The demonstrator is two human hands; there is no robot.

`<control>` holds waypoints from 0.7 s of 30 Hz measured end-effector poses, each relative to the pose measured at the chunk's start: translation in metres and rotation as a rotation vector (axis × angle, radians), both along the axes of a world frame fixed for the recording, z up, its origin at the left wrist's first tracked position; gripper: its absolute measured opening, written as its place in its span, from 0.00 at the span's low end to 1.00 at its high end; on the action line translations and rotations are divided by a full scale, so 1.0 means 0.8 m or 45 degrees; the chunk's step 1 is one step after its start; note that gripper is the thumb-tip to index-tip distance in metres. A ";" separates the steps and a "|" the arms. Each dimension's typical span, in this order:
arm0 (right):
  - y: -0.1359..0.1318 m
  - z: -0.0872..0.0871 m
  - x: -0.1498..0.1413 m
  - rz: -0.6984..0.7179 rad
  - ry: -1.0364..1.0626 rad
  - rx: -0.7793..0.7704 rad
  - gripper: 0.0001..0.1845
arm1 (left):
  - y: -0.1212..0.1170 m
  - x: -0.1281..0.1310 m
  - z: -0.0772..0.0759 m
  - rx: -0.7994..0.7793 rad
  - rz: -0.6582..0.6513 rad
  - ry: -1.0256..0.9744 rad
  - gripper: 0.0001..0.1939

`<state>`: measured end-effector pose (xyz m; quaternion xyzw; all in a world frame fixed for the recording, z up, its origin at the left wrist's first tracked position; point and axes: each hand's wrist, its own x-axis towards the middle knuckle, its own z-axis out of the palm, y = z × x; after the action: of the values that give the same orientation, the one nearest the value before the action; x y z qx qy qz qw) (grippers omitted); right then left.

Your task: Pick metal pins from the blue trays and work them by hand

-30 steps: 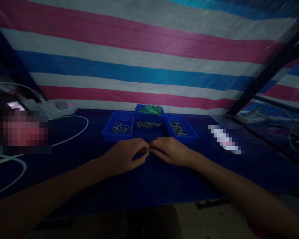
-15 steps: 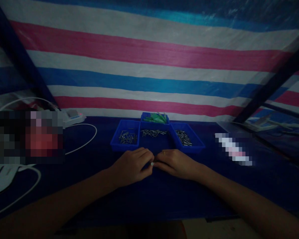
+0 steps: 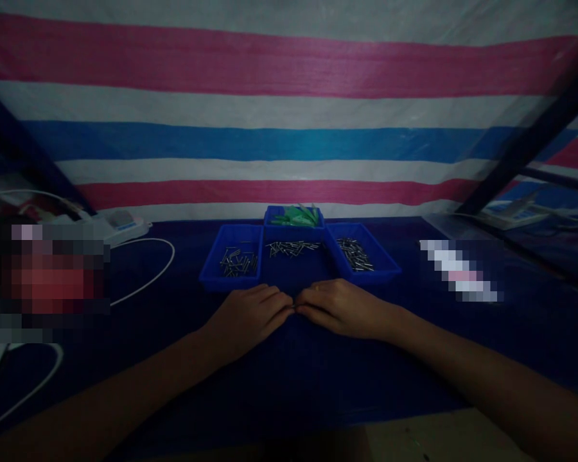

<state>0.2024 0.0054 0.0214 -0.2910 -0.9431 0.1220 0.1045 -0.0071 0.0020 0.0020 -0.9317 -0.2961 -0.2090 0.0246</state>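
Note:
My left hand (image 3: 253, 311) and my right hand (image 3: 340, 307) meet above the dark blue table, in front of the trays. Thumbs and forefingers of both are pinched together at the tips, around a small thin metal piece (image 3: 293, 307). Only a sliver of it shows, so its exact kind is unclear. Just beyond my left hand stands a blue tray (image 3: 226, 281) holding slim metal pieces (image 3: 238, 263). A second blue tray (image 3: 388, 264), beyond my right hand, contains similar metal pieces (image 3: 356, 255). Between these trays lies a loose heap of thin metal pieces (image 3: 291, 248).
At the back, another blue tray (image 3: 293, 231) carries green items (image 3: 296, 215). White cables (image 3: 171, 256) and a power strip (image 3: 122, 223) lie to the left, beside a blurred-out area. A striped sheet (image 3: 289, 141) hangs behind the table.
My fingertips have closed in around the small metal piece, whose round pale end showed earlier and is now mostly covered. The camera view has shifted and levelled slightly.

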 end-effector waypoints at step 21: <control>0.008 0.006 0.006 -0.101 0.215 -0.149 0.09 | -0.001 0.002 0.008 -0.183 0.061 -0.184 0.05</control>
<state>0.2076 0.0116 0.0258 -0.3223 -0.9100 0.1968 0.1710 -0.0057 0.0012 0.0081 -0.9063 -0.3334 -0.2531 -0.0589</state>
